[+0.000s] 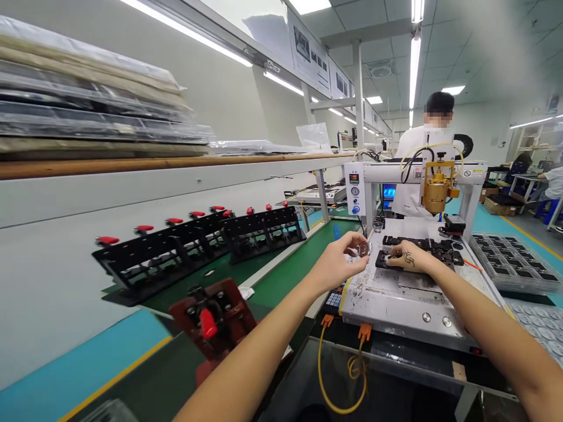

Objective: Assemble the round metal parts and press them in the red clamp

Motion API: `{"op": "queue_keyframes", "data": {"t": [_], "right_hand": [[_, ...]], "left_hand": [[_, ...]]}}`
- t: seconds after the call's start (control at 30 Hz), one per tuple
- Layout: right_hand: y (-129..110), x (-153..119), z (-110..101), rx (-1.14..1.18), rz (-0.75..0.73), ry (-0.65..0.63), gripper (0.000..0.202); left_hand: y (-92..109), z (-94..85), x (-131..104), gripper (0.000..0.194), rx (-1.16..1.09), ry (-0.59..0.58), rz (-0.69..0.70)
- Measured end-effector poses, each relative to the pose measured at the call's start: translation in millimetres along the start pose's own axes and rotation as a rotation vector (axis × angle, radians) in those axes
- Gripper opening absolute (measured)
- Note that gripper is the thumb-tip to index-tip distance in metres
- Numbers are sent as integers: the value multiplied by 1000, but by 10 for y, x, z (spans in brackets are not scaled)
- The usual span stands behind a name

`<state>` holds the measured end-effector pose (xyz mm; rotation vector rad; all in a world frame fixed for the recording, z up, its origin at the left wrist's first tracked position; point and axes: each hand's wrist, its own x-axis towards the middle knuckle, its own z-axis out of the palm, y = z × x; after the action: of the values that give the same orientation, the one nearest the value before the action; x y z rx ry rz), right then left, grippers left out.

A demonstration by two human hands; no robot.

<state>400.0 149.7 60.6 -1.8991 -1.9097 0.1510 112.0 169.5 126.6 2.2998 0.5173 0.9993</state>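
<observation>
My left hand [345,258] is raised at the left side of the white benchtop machine [387,305]. Its thumb and fingers pinch a small round, glassy-looking part [363,249]. My right hand [409,257] reaches down to the black fixture [444,251] on the machine's bed. The fingertips are bent together at the fixture's left front end, and what lies between them is too small to name. Above the fixture hangs a brass-coloured dispensing head [436,193] on the gantry, apart from both hands.
Clear trays of black parts [514,264] stand right of the machine. Black racks with red-handled clamps [197,240] and a dark red clamp fixture [215,316] are on the left. A yellow cable [321,375] loops in front. A person [409,140] stands behind the machine.
</observation>
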Motion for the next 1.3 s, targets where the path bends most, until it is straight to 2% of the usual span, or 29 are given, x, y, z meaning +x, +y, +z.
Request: {"op": "queue_keyframes", "data": {"t": [0.13, 0.23, 0.3, 0.4, 0.47, 0.5, 0.53, 0.57, 0.63, 0.7, 0.77, 0.83, 0.9, 1.0, 1.1, 1.2, 1.3], "right_hand": [[2, 39, 37, -58, 3, 47, 26], [-57, 16, 61, -89, 11, 127, 21], [-68, -142, 48, -97, 10, 210, 25], [57, -738, -39, -103, 28, 364, 35], [225, -1350, -108, -111, 63, 537, 35], [320, -1681, -127, -116, 79, 685, 32], [414, -2003, -127, -136, 126, 843, 29], [504, -2296, -106, -164, 204, 918, 29], [659, -2736, -4, -194, 355, 975, 41], [763, -2955, 143, -185, 429, 946, 54], [789, -3012, 274, -168, 447, 928, 59], [727, -3016, 360, -161, 453, 961, 56], [585, -3043, 423, -117, 447, 961, 45], [307, -3126, 571, 86, 358, 756, 25], [97, -3122, 821, 245, 184, 502, 18], [55, -2968, 1098, 260, 50, 364, 27], [150, -2783, 1317, 235, 18, 321, 30]], "left_hand": [[50, -34, -238, 32, -67, 66, -56], [116, 91, -293, 32, -121, 113, -58], [139, 225, -357, 31, -135, 123, -52], [66, 461, -605, 29, -107, 117, -72], [-56, 642, -857, 31, -58, 96, -88], [-127, 746, -990, 31, -40, 76, -90], [-196, 859, -1115, 31, -31, 47, -86], [-259, 983, -1225, 32, -35, 6, -78], [-361, 1256, -1378, 31, -56, -119, -57], [-445, 1540, -1433, 32, -53, -257, -25], [-543, 1800, -1426, 35, -14, -353, 33], [-663, 1999, -1431, 36, 47, -386, 96], [-777, 2115, -1513, 37, 90, -383, 144], [-844, 2141, -1780, 41, 100, -346, 192], [-766, 2087, -2007, 45, 109, -296, 220], [-669, 2079, -1987, 44, 135, -271, 203], [-658, 2161, -1813, 45, 103, -309, 182]]}}
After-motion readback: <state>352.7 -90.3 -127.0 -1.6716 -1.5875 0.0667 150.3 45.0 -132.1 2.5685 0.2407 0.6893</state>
